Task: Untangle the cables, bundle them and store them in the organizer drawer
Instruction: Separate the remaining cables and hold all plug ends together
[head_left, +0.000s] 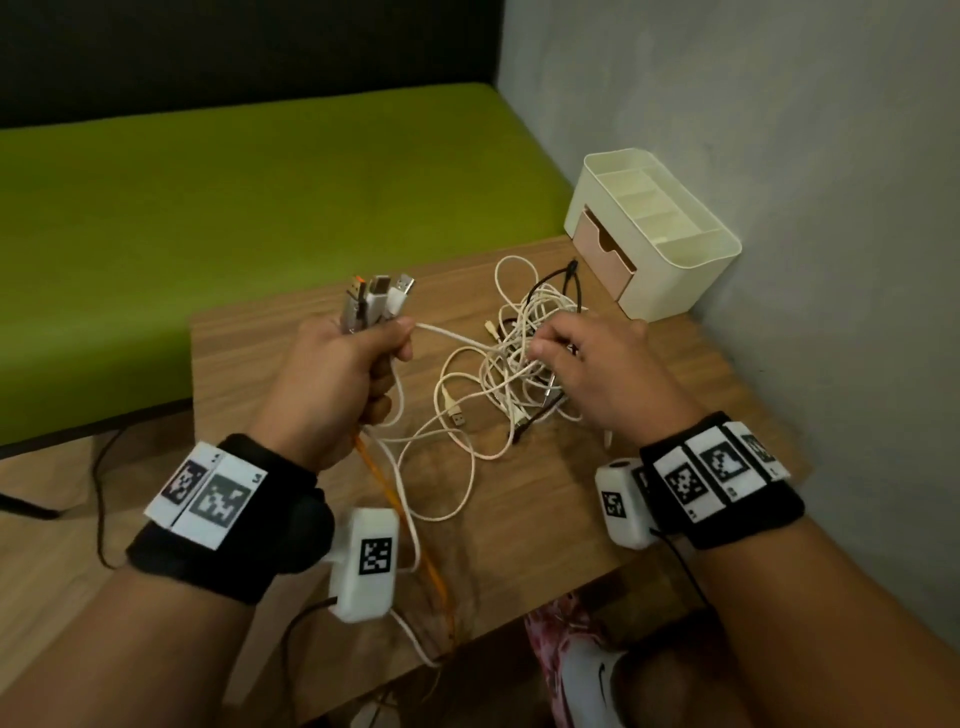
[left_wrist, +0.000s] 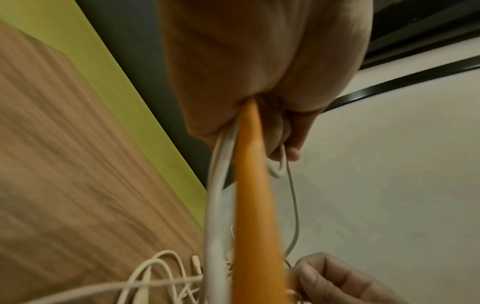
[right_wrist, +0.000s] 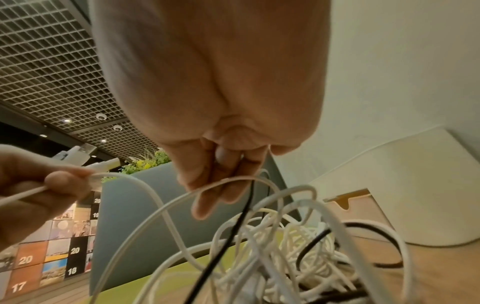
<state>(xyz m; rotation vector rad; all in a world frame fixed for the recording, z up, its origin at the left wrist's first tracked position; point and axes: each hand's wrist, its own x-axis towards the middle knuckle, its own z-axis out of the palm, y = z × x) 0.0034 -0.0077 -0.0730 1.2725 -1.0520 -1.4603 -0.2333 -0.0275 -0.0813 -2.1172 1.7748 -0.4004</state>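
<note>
A tangle of white and black cables (head_left: 519, 364) lies on the wooden table (head_left: 270, 338). My left hand (head_left: 358, 353) grips a bunch of cable ends upright, USB plugs (head_left: 376, 296) sticking out above the fist. An orange cable (left_wrist: 254, 185) and white cables (left_wrist: 217, 185) hang down from that fist. My right hand (head_left: 571, 348) sits on the tangle, its fingers (right_wrist: 207, 197) curled and pinching a black cable (right_wrist: 233, 228) among white loops (right_wrist: 272, 246). The cream organizer (head_left: 675, 260) with a pink drawer (head_left: 602, 254) stands at the table's far right corner.
A green bench seat (head_left: 234, 197) runs behind and left of the table. A grey wall (head_left: 779, 156) stands close on the right. The orange cable (head_left: 415, 551) trails off the table's near edge. My knee and a shoe (head_left: 592, 670) are below it.
</note>
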